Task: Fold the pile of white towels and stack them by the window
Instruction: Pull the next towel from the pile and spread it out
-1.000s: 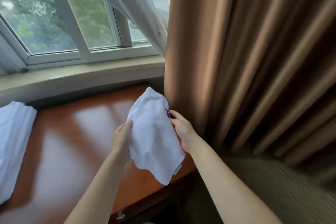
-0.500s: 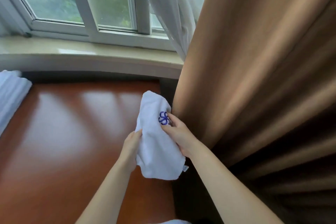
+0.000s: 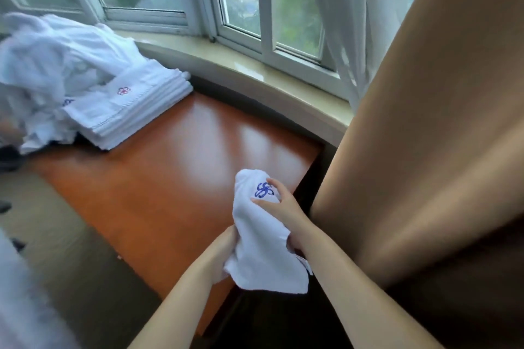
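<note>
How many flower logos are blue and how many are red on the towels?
Blue logos: 2, one on the small towel held by the left hand and right hand, one partly hidden in the messy pile.
Red logos: 1, on the folded stack.
Total: 3.

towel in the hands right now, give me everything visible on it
The small white towel looks like soft terry cloth, with a blue embroidered flower-like logo near its top. It is bunched and draped, not flat, held in the air above the right end of the wooden table, beside the brown curtain. The left hand grips its left edge, the right hand holds the top right, fingers by the logo. A ragged lower edge hangs loose.
</note>
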The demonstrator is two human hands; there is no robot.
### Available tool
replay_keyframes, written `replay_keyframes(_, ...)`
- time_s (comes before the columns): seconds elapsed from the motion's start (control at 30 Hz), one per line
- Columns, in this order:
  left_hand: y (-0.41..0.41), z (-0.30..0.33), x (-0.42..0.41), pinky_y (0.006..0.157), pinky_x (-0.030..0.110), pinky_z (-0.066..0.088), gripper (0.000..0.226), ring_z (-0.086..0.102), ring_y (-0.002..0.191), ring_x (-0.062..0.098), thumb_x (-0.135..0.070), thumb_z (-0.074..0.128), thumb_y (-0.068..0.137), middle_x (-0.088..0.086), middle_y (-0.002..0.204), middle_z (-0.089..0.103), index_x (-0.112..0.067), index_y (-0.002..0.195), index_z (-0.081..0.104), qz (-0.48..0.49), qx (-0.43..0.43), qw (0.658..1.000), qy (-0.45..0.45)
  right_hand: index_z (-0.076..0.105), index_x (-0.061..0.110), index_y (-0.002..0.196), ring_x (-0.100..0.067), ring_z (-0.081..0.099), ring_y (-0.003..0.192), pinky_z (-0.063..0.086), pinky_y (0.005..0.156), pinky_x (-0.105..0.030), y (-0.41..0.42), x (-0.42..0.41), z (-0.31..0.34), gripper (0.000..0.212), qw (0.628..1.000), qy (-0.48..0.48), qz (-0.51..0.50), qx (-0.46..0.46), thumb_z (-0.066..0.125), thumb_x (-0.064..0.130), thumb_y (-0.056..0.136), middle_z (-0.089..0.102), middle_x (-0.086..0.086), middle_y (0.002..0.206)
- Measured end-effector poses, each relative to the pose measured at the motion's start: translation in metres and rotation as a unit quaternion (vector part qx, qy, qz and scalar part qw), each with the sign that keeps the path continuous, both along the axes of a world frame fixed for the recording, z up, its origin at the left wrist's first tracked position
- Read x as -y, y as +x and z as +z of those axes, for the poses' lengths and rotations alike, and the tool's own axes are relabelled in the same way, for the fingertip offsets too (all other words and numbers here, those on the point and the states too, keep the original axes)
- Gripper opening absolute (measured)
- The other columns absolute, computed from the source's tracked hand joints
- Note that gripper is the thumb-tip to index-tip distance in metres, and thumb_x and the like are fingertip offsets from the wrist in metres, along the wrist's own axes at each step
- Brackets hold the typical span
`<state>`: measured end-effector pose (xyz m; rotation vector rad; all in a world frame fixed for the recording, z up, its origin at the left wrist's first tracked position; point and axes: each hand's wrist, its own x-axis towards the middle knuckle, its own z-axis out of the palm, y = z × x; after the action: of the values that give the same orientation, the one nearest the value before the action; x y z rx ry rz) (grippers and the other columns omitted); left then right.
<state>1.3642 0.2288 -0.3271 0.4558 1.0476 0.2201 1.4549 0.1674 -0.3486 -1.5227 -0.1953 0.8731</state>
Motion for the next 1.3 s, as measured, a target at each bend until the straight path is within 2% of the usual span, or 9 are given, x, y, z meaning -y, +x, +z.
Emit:
replay_keyframes(0.13, -0.002, 0.044, 0.041, 0.083, 0.033, 0.055, 0.055, 0.067, 0.088, 0.01, -0.062, 0.081, 0.033, -0.029, 0.078, 0.065, -0.038, 0.076, 0.058, 0.192, 0.0, 0.959, 0.207, 0.045, 0.04, 0.119, -0.01, 0.062, 0.103, 0.05, 0.091, -0.026, -0.005, 0.009, 0.006, 0.043, 0.999, 0.033, 0.037, -0.011, 0.069, 0.02, 0.089, 0.059, 0.008, 0.112)
replay_keyframes(0.3, -0.029, 0.028, -0.006, 0.068, 0.027, 0.052, 0.019, 0.063, 0.083, 0.02, -0.033, 0.05, 0.1, 0.004, 0.094, 0.064, -0.019, 0.091, 0.06, -0.225, -0.069, 0.955, 0.18, 0.049, 0.035, 0.119, -0.01, 0.06, 0.093, 0.047, 0.074, -0.017, -0.006, -0.006, 0.018, 0.036, 0.996, 0.071, 0.048, -0.016, 0.057, 0.01, 0.095, 0.059, 0.0, 0.115)
replay_keyframes(0.47, -0.023, 0.026, -0.057, 0.061, 0.024, 0.053, 0.041, 0.065, 0.059, 0.009, -0.054, 0.044, 0.096, -0.003, 0.066, 0.067, -0.021, 0.081, 0.064, -0.253, -0.076, 0.951, 0.161, 0.058, 0.042, 0.127, -0.022, 0.059, 0.108, 0.047, 0.086, -0.032, 0.001, -0.036, 0.021, 0.066, 0.994, 0.071, 0.075, 0.029, 0.057, 0.019, 0.066, 0.062, -0.009, 0.124)
replay_keyframes(0.63, 0.004, 0.035, -0.12, 0.045, 0.019, 0.036, 0.031, 0.043, 0.042, 0.008, -0.019, 0.04, 0.099, -0.007, 0.044, 0.047, -0.018, 0.069, 0.049, -0.301, -0.122, 0.916, 0.234, 0.063, 0.03, 0.107, -0.016, 0.06, 0.09, 0.048, 0.074, -0.026, 0.018, -0.084, 0.053, 0.043, 0.991, 0.083, 0.012, 0.099, 0.06, 0.016, 0.066, 0.065, -0.001, 0.109)
replay_keyframes(0.8, 0.046, 0.103, -0.207, 0.051, 0.019, 0.043, 0.047, 0.051, 0.061, 0.012, -0.073, 0.047, 0.076, -0.003, 0.074, 0.06, -0.03, 0.092, 0.06, -0.266, -0.007, 0.903, 0.336, 0.06, 0.02, 0.07, -0.008, 0.04, 0.057, 0.036, 0.056, -0.02, 0.049, -0.154, 0.105, 0.026, 0.96, 0.123, -0.103, 0.229, 0.059, -0.005, 0.076, 0.049, 0.007, 0.064)
replay_keyframes(0.87, 0.059, 0.115, -0.241, 0.055, 0.018, 0.05, 0.025, 0.063, 0.068, 0.003, -0.05, 0.057, 0.088, -0.014, 0.087, 0.068, -0.032, 0.105, 0.061, -0.204, 0.05, 0.901, 0.378, 0.061, 0.027, 0.071, -0.004, 0.044, 0.062, 0.038, 0.063, -0.02, 0.058, -0.177, 0.116, 0.029, 0.942, 0.132, -0.146, 0.272, 0.061, -0.001, 0.077, 0.054, 0.01, 0.07)
replay_keyframes(1.03, 0.05, 0.048, -0.325, 0.062, 0.024, 0.047, 0.048, 0.054, 0.067, 0.012, -0.012, 0.077, 0.08, 0.009, 0.103, 0.062, -0.005, 0.121, 0.054, 0.058, -0.118, 0.909, 0.397, 0.069, 0.02, 0.088, -0.01, 0.052, 0.08, 0.038, 0.074, -0.022, 0.073, -0.198, 0.066, 0.014, 0.939, -0.114, -0.053, 0.32, 0.061, 0.009, 0.084, 0.058, 0.006, 0.089)
replay_keyframes(1.17, 0.019, -0.058, -0.319, 0.09, 0.038, 0.049, 0.069, 0.058, 0.103, 0.026, -0.021, 0.08, 0.077, 0.016, 0.13, 0.055, -0.003, 0.134, 0.045, 0.023, -0.237, 0.943, 0.233, 0.065, 0.014, 0.1, -0.018, 0.055, 0.066, 0.044, 0.061, -0.025, 0.062, -0.2, -0.014, 0.018, 0.951, -0.239, 0.173, 0.096, 0.062, 0.005, 0.085, 0.06, -0.007, 0.082)
replay_keyframes(1.3, 0.006, -0.109, -0.28, 0.087, 0.037, 0.05, 0.068, 0.058, 0.112, 0.031, -0.01, 0.08, 0.075, 0.01, 0.123, 0.056, -0.001, 0.132, 0.045, 0.003, -0.284, 0.939, 0.194, 0.06, 0.015, 0.122, -0.023, 0.061, 0.095, 0.048, 0.071, -0.025, 0.061, -0.198, -0.064, 0.038, 0.932, -0.318, 0.115, 0.128, 0.061, 0.013, 0.084, 0.063, -0.009, 0.117)
